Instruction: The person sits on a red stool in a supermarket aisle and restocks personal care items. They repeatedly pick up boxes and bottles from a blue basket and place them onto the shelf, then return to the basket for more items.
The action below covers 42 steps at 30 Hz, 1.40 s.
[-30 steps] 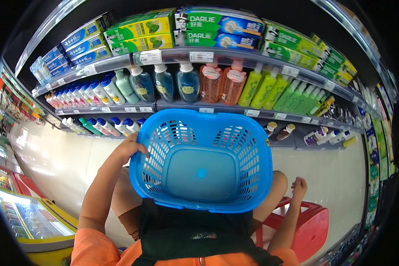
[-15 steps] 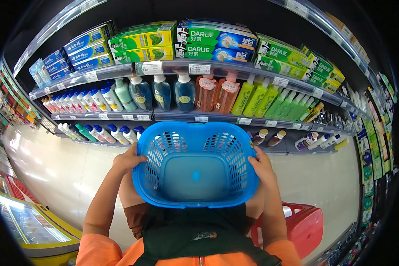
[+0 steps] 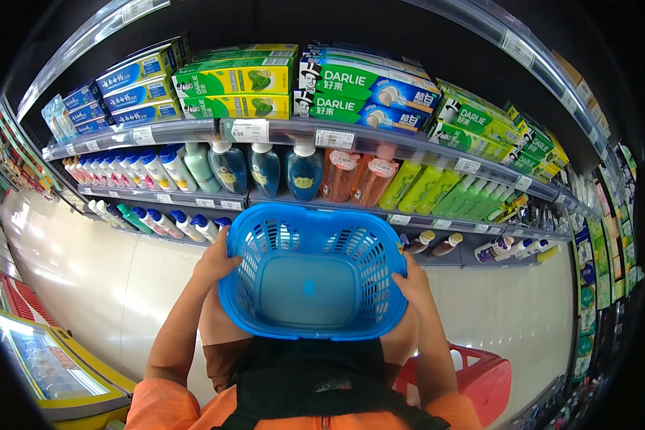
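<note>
A blue plastic shopping basket (image 3: 309,331) with slotted sides is held in front of my body, its inside bare down to the bottom. My left hand (image 3: 216,259) grips its left rim, thumb over the edge and the other fingers hidden behind the wall. On the opposite rim my right hand (image 3: 413,281) closes in the same way. Just beyond the basket's far edge stand pump bottles of blue liquid (image 3: 304,172) and orange-pink bottles (image 3: 375,179) on a shelf.
Toothpaste boxes (image 3: 369,93) are stacked on the upper shelf (image 3: 279,132). White bottles (image 3: 183,168) line the left, yellow-green bottles (image 3: 421,188) the right. A red basket (image 3: 484,383) sits on the floor by my right side. At lower left is a yellow-edged glass-topped freezer (image 3: 57,365).
My view has shifted and tilted slightly, and the shelves appear a little closer. Both hands keep their hold on the basket, which sits slightly lower in the picture.
</note>
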### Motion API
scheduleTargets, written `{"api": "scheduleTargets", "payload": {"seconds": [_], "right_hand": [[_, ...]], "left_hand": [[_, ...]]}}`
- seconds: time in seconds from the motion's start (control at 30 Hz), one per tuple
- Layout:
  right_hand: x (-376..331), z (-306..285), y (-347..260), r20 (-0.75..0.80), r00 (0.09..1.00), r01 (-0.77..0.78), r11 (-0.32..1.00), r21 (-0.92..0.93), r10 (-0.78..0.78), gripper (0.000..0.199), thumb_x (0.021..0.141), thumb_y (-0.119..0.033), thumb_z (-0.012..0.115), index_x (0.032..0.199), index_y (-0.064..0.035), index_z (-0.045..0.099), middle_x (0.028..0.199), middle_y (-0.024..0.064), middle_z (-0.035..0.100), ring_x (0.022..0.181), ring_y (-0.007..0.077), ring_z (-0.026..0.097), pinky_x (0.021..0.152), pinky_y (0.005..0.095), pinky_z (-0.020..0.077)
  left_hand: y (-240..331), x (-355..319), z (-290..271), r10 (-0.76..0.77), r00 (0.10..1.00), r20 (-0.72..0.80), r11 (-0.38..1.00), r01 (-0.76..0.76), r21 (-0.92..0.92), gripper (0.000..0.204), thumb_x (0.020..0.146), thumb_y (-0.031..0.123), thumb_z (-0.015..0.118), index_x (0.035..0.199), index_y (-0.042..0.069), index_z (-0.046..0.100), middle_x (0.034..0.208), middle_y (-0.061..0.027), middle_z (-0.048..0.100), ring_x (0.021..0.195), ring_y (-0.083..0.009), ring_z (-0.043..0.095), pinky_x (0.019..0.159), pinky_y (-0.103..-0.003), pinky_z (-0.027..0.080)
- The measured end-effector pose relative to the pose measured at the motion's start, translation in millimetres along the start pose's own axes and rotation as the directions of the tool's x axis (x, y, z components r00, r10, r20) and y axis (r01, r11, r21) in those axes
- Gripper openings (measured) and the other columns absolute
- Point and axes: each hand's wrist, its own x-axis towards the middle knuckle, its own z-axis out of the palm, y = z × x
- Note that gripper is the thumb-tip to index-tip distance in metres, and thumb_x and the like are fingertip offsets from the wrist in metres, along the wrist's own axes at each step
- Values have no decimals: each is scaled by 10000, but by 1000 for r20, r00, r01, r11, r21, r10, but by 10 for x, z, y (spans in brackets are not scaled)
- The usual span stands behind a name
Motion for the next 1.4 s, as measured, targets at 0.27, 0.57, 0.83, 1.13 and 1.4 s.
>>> {"api": "scheduleTargets", "payload": {"seconds": [0.27,0.57,0.83,1.13,1.4], "right_hand": [[-50,-216,-386,11,1000,21,960,-279,-18,705,803,-243,737,1407,-5,460,1240,267,612,1098,430,620,915,480,502],[521,-1357,-2405,-425,407,607,587,-535,-808,530,843,-214,718,1318,-31,567,1370,196,529,1234,383,520,1017,482,417],[1359,-2051,-2981,-94,679,526,572,-629,-728,885,743,-534,758,1498,-217,423,1545,221,365,1439,410,328,1168,508,287],[1695,-2035,-3083,195,799,562,593,-576,-569,886,786,-455,741,1547,-278,324,1597,166,294,1471,350,289,1218,471,241],[1499,-1747,-2992,-4,616,586,462,-666,-787,712,883,-311,686,1503,-125,389,1555,157,372,1436,328,360,1186,471,290]], "left_hand": [[141,18,-28,-7,999,-36,985,13,173,859,769,235,764,1478,2,339,1184,-319,606,1142,-460,584,971,-479,467],[2187,159,-711,808,489,-329,583,-581,568,657,797,128,745,1380,20,462,1397,-209,448,1299,-424,426,1076,-489,370],[3255,990,-1139,897,363,-254,417,-497,761,648,896,407,663,1428,92,467,1504,-167,421,1403,-355,383,1160,-510,299],[3218,1284,-1267,793,609,-16,404,-507,761,550,940,380,622,1404,101,520,1410,-156,553,1303,-334,525,1130,-477,364],[3116,1195,-1095,899,416,-135,331,-447,831,531,943,364,614,1390,95,522,1419,-130,538,1336,-317,488,1134,-510,346]]}}
